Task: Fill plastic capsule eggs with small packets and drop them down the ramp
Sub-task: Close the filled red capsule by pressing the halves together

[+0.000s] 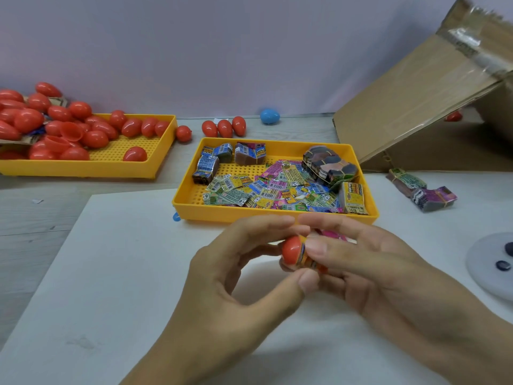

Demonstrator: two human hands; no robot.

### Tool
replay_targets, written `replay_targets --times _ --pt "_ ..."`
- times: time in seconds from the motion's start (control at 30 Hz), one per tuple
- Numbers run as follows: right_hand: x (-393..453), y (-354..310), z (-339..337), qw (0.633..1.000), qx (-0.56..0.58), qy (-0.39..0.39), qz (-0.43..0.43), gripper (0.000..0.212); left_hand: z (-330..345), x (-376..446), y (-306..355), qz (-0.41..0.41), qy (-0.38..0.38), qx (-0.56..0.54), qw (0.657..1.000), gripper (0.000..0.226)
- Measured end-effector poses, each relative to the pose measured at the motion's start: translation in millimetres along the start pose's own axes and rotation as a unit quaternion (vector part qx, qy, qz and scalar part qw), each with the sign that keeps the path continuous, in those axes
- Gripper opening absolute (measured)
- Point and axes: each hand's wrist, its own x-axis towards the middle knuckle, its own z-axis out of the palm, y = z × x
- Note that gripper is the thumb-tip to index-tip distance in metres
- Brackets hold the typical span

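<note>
A red capsule egg half [292, 250] sits between both hands just above the white board, in front of the packet tray. My left hand [236, 279] grips it with curled fingers and thumb. My right hand [369, 268] pinches a small colourful packet [309, 259] at the half's open side; a pink packet edge [333, 234] shows behind its fingers. The yellow tray [277, 215] holds several loose packets [266, 190] and banded bundles. The cardboard ramp [410, 112] rises at the right.
A second yellow tray [83, 168] at the left is heaped with red eggs [55, 120]. Three red eggs [224, 127] and a blue egg [269, 115] lie by the wall. Packet bundles [422, 190] lie right of the tray, a grey disc [488, 262] at the right edge.
</note>
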Motion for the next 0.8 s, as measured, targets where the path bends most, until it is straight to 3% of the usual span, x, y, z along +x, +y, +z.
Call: replay_targets --times 0.13,0.23,0.37,0.5,0.8 --pt "1 5 0 0.982 -0.125 0.077 -0.119 0.065 -1 1 6 -0.058 0.025 0.004 0.998 0.037" --pt "-2 9 2 0.96 -0.189 0.065 -0.195 0.067 -1 4 5 -0.095 0.016 -0.027 0.995 0.031" --pt "-4 9 2 0.952 -0.233 0.06 -0.189 0.056 -5 5 1 -0.09 0.038 -0.057 0.994 0.025" --pt "-1 3 2 0.954 -0.218 0.059 -0.198 0.03 -9 6 -3 -0.088 0.061 -0.116 0.987 0.025" --pt "-2 -2 4 0.962 -0.196 0.055 -0.183 0.031 -9 6 -2 -0.068 0.051 -0.081 0.993 0.028"
